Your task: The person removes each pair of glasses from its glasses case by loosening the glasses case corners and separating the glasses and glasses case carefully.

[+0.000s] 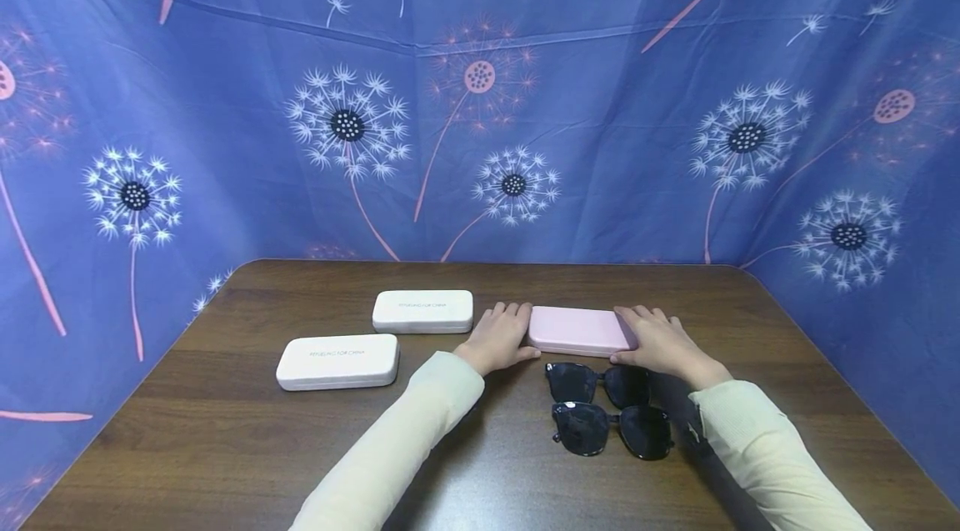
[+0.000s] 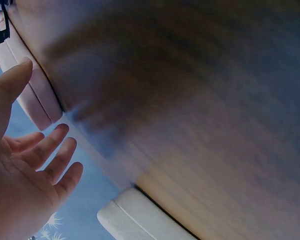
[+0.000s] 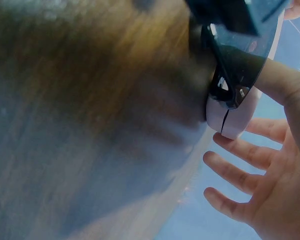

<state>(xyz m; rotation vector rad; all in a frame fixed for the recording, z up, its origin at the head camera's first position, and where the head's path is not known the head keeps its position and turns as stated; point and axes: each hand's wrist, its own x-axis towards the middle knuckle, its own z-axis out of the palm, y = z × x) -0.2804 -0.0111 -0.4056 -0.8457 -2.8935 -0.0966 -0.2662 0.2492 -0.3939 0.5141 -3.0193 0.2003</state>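
Observation:
A pink glasses case [image 1: 579,330] lies closed on the table. At its left end is my left hand [image 1: 498,337], thumb by the front corner; in the left wrist view the left hand [image 2: 32,165] has loosely spread fingers beside the case end. My right hand [image 1: 663,343] holds the right end between thumb and index finger, while its other fingers [image 3: 235,172] extend loosely in the right wrist view. Two pairs of dark sunglasses, the rear pair [image 1: 573,383] and the front pair [image 1: 585,429], lie folded out in front of the case; a lens partly hides the right thumb.
Two white glasses cases with faint lettering lie left of my left hand, one farther back [image 1: 423,313] and one nearer [image 1: 337,363]. The brown wooden table [image 1: 247,448] meets a blue dandelion-print cloth [image 1: 600,181] behind and at both sides.

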